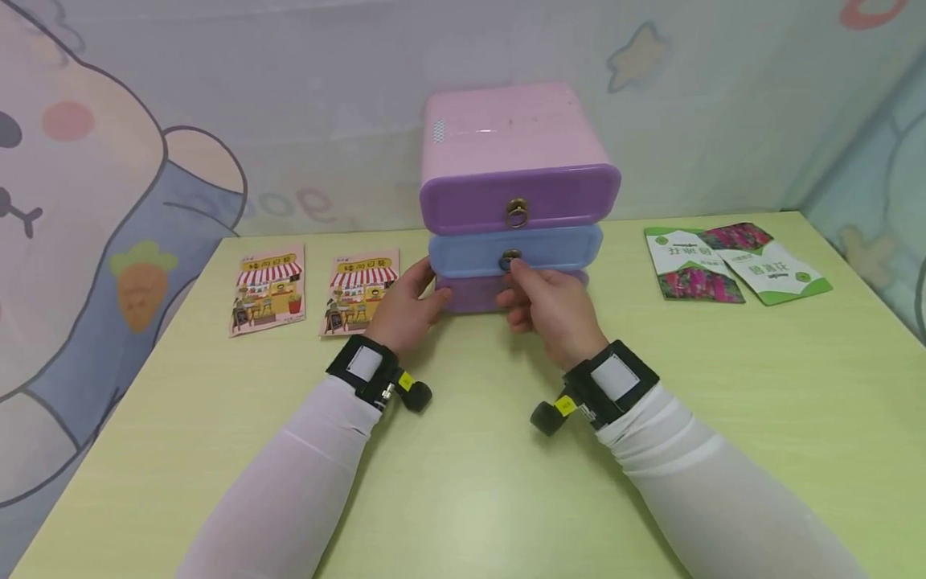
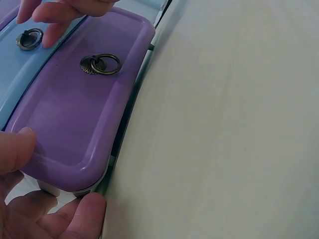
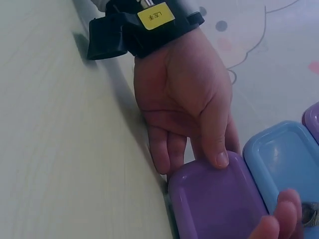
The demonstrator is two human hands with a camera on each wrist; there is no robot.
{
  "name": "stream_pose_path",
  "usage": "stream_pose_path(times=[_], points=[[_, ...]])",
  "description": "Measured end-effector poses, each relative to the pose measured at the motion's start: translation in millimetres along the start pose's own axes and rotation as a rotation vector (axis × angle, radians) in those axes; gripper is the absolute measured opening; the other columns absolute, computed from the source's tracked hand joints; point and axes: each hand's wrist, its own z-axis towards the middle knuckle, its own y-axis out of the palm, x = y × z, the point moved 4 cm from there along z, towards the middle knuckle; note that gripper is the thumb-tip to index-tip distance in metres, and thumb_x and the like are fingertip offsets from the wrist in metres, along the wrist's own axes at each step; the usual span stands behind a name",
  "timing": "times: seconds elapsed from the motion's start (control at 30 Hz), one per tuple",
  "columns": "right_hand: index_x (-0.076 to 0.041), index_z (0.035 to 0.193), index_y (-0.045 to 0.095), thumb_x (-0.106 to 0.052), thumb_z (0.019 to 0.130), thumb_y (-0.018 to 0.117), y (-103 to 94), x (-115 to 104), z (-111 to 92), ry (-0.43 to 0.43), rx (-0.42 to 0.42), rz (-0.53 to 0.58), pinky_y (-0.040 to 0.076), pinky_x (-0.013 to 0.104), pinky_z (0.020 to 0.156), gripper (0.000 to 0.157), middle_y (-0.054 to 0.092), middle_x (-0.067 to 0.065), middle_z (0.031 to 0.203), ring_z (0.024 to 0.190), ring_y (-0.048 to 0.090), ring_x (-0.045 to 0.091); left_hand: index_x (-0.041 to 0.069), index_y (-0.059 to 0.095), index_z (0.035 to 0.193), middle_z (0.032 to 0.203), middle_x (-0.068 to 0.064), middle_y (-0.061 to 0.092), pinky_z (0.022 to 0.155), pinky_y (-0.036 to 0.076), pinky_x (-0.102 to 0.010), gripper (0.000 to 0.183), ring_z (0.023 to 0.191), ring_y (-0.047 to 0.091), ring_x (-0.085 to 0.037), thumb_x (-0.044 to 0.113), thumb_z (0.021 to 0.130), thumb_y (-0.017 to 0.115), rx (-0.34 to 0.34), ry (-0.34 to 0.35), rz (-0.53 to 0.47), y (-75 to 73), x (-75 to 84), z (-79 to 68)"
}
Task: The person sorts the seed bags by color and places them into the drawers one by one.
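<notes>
A small three-tier drawer box (image 1: 506,129) with a pink top stands at the back middle of the table. Its fronts are purple, blue and purple, top to bottom, with brass ring pulls. My left hand (image 1: 407,310) grips its lower left corner; the thumb lies on the bottom purple drawer (image 2: 75,114), fingers along the side. My right hand (image 1: 557,310) is at the blue drawer (image 1: 557,248), with loosely bent fingers next to its ring pull (image 2: 30,39). In the left wrist view that ring shows whole, apart from the fingers. The lowest ring pull (image 2: 102,64) hangs untouched.
Two pink seed packets with a shop picture, one (image 1: 268,289) farther left and one (image 1: 359,291) near my left hand, lie on the table (image 1: 470,482). Two overlapping green-and-white packets (image 1: 694,269) lie on the right. A printed cloth (image 1: 347,104) hangs behind.
</notes>
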Motion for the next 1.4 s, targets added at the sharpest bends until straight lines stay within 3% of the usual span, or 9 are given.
stream_pose_path(times=[0.2, 0.4, 0.93, 1.4], points=[[0.002, 0.108, 0.069, -0.042, 0.106, 0.063, 1.8, -0.3, -3.5, 0.017, 0.033, 0.054, 0.055, 0.020, 0.056, 0.045, 0.070, -0.008, 0.070, 0.056, 0.057, 0.007, 0.023, 0.038, 0.164, 0.171, -0.001, 0.037, 0.107, 0.058, -0.039, 0.063, 0.157, 0.036, -0.019, 0.024, 0.106, 0.063, -0.004, 0.005, 0.006, 0.7, 0.6, -0.3], [0.003, 0.113, 0.067, -0.037, 0.107, 0.062, 4.2, -2.0, -5.1, 0.013, 0.022, 0.096, 0.053, 0.019, 0.057, 0.041, 0.069, -0.008, 0.070, 0.057, 0.057, 0.006, 0.023, 0.039, 0.164, 0.171, -0.002, 0.037, 0.108, 0.057, -0.039, 0.062, 0.157, 0.037, -0.020, 0.023, 0.106, 0.062, -0.005, 0.014, -0.008, 0.6, -0.5, 0.5], [0.004, 0.110, 0.068, -0.037, 0.108, 0.059, 3.2, 0.0, -3.2, 0.019, 0.041, 0.081, 0.052, 0.019, 0.056, 0.042, 0.068, -0.009, 0.070, 0.056, 0.056, 0.006, 0.023, 0.038, 0.164, 0.172, -0.003, 0.035, 0.117, 0.050, -0.042, 0.063, 0.160, 0.031, -0.020, 0.025, 0.107, 0.062, -0.003, 0.004, -0.010, -0.2, 2.8, -2.2], [0.006, 0.113, 0.068, -0.033, 0.108, 0.061, 3.3, 5.4, 0.6, 0.015, 0.025, 0.086, 0.053, 0.018, 0.056, 0.039, 0.067, -0.008, 0.069, 0.057, 0.057, 0.005, 0.023, 0.039, 0.164, 0.172, -0.003, 0.036, 0.111, 0.056, -0.041, 0.062, 0.159, 0.033, -0.020, 0.023, 0.106, 0.062, -0.007, -0.001, -0.043, 0.9, 1.4, -0.7]])
